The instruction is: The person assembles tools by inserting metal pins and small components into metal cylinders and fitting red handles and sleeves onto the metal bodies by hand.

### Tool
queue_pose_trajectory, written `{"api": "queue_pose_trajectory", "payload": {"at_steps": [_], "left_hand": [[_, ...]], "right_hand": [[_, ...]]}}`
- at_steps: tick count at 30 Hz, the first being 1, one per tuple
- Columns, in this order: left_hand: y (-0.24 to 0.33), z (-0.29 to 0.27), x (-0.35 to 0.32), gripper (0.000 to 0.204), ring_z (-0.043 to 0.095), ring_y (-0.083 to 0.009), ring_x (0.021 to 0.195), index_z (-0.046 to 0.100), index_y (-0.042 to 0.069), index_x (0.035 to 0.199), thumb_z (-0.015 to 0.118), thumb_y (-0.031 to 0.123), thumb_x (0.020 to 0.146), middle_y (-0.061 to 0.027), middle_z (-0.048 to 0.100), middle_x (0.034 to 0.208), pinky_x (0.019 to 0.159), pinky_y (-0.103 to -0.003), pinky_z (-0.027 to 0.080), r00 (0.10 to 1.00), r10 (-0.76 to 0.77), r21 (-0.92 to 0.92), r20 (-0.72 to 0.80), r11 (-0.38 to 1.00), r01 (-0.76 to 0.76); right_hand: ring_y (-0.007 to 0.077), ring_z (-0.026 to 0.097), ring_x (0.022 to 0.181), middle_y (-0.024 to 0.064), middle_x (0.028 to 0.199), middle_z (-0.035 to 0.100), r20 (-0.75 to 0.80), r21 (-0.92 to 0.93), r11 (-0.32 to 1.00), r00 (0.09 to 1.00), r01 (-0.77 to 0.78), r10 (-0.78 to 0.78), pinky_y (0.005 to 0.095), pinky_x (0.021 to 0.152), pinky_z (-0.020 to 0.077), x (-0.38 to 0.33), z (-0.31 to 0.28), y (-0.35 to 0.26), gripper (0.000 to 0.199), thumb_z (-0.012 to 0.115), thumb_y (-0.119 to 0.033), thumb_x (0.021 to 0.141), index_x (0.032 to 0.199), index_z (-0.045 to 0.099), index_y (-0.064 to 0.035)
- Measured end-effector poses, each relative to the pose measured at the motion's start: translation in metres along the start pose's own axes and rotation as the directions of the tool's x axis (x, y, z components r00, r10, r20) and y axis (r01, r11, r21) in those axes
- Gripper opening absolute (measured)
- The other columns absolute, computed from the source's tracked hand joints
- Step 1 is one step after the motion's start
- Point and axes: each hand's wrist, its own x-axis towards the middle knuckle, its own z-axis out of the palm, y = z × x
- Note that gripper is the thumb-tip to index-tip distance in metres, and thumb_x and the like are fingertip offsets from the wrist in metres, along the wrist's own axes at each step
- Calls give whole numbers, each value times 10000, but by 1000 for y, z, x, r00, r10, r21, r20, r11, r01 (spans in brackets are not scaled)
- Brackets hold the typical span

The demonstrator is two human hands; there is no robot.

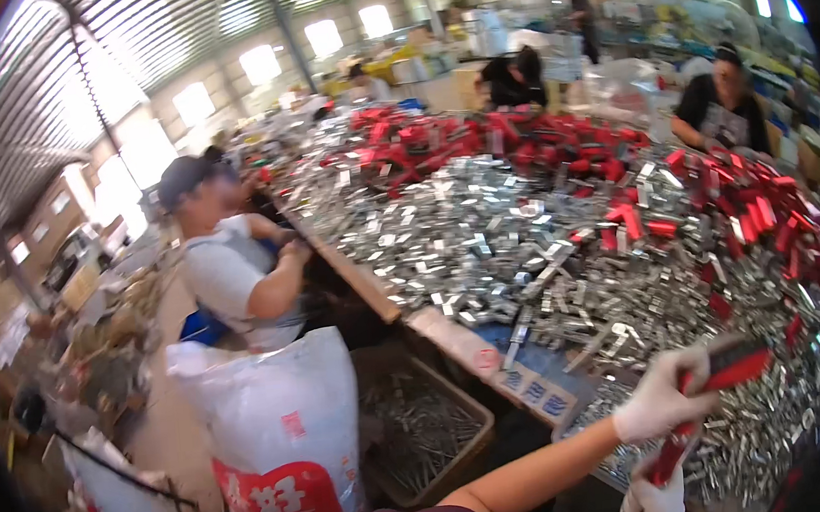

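My left hand (666, 394), in a white glove, reaches in over a wide heap of metal pieces (467, 241). Its fingers close round the end of a long red-and-black piece (739, 364) whose exact kind I cannot make out. Just below, at the lower edge, my gloved right hand (653, 503) grips a red piece (670, 458) that points up toward the left hand. Whether the two red pieces are joined is hidden by the left hand. Small silvery metal parts lie under and around both hands.
Red pieces (517, 139) cover the heap's far side. A bin of thin metal parts (492, 434) stands below the table edge, beside a large white sack (277, 404). A person in a cap (224, 253) works at the left; another (724, 111) is at the far right.
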Motion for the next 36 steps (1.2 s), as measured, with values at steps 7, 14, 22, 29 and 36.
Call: {"api": "queue_pose_trajectory", "payload": {"at_steps": [7,14,22,29,36], "left_hand": [[-12,-2,9,125,512,-115,546,546,10,715,665,-4,754,-196,675,1129,554,-274,442,943,224,731,-245,682,27],[-11,-7,7,386,660,-257,1069,353,67,620,672,-123,724,-276,548,1329,753,-269,508,992,37,322,-118,947,3],[-31,13,-21,365,658,-257,796,458,207,626,735,-31,617,-265,528,1257,596,-296,555,968,47,-807,245,563,176],[-13,-37,-8,498,611,-243,922,538,91,1180,731,398,839,-114,580,1154,809,-384,540,994,-57,-257,-96,966,31],[65,-19,16,646,633,-229,922,543,-41,1231,603,495,874,-177,679,947,832,-299,496,944,-303,553,133,813,184]], "right_hand": [[182,686,772,127,831,700,-248,-609,769,874,194,-418,314,731,525,44,7,7,277,732,-139,804,1020,638,7],[118,509,471,18,627,553,25,35,977,977,-210,210,278,460,415,16,1,-21,156,652,-67,862,991,578,-20],[49,428,412,-28,564,471,646,193,955,762,-226,50,211,379,308,-9,10,-11,135,614,-79,881,991,544,-42],[69,451,377,-10,638,522,302,218,970,953,-103,33,229,355,360,11,-2,-15,195,634,-162,890,1017,524,-63],[182,586,800,59,819,605,-89,-238,960,981,148,-173,324,805,467,20,-22,7,237,678,-229,885,990,572,-45]]}}
